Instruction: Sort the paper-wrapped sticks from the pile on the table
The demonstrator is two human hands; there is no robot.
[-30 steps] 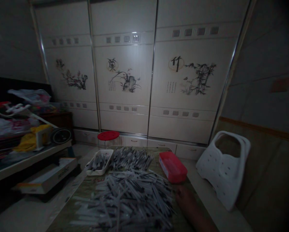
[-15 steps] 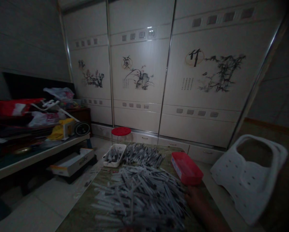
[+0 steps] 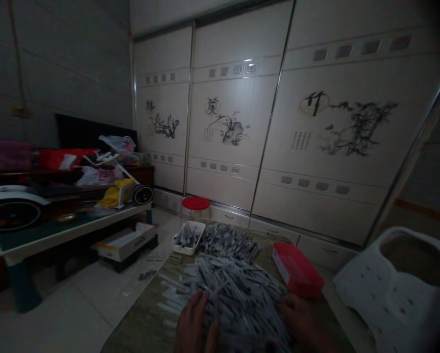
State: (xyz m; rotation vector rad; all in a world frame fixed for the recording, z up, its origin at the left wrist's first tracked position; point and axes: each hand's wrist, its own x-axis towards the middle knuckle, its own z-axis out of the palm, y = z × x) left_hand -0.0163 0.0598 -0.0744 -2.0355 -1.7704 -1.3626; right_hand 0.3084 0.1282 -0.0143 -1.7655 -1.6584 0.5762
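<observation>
The left hand [image 3: 194,323] and right hand [image 3: 300,318] lay on either side of a loose heap of thin grey-and-white plastic sticks [image 3: 242,299] on the mottled green worktop [image 3: 142,318]. They looked partly open, but the dimness hid whether they gripped any sticks. Pushing could have spilled sticks off the worktop's left edge or against the red plastic box [image 3: 297,269]. The frame cut off the heap's near end, and the small white rectangular tray's [image 3: 188,238] contents were hard to make out.

free tabletop [image 3: 141,326] left of the heap [image 3: 238,299] — red box [image 3: 297,269] to the right
</observation>
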